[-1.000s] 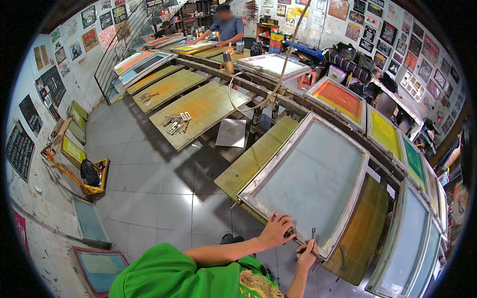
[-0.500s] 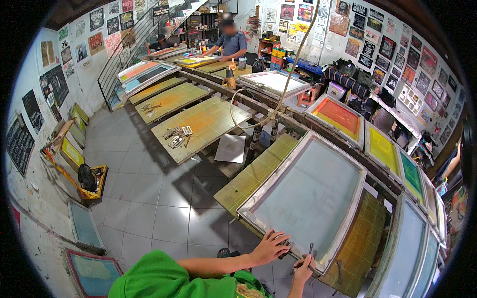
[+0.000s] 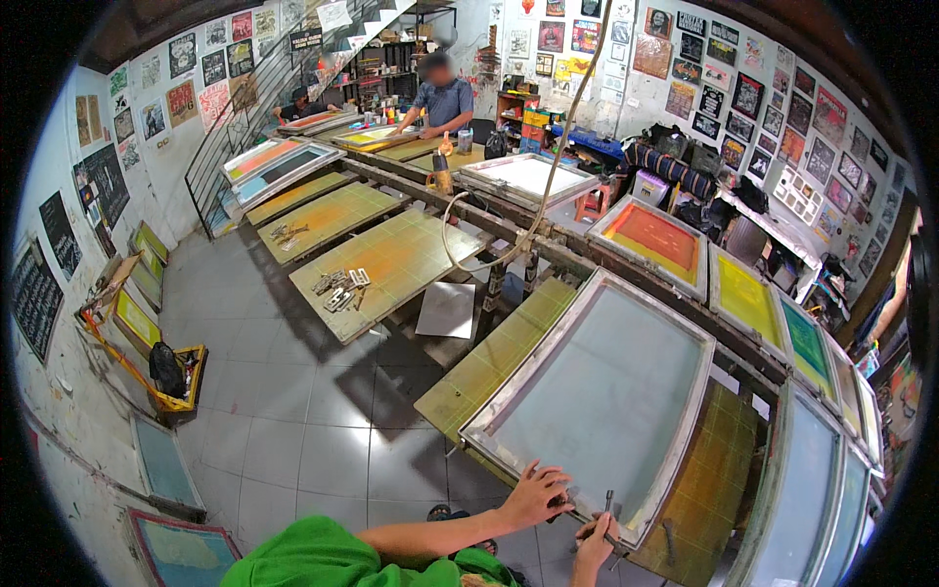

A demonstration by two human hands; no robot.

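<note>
A large screen-printing frame point(image 3: 599, 386) with grey-blue mesh and a worn pale border lies tilted over a yellow-green printing board point(image 3: 719, 470). At its near edge, my left hand point(image 3: 533, 497) has its fingers curled over a dark metal part point(image 3: 565, 507), largely hidden by the fingers. Just right of it, my right hand point(image 3: 593, 541) is closed around a dark metal socket wrench point(image 3: 608, 502), its shaft standing up beside the frame's near corner. A thin dark bar point(image 3: 669, 538) lies on the board to the right.
More boards point(image 3: 381, 259) line the left, one bearing loose metal clamps point(image 3: 342, 287). Coloured screens point(image 3: 653, 243) and a pale blue screen point(image 3: 797, 489) stand along the right. A cable point(image 3: 556, 181) hangs over the central rail. A person point(image 3: 438, 96) works at the far end.
The view has shifted slightly. Both hands stay at the near edge of the frame, with the wrench still in my right hand; they have hardly moved.
</note>
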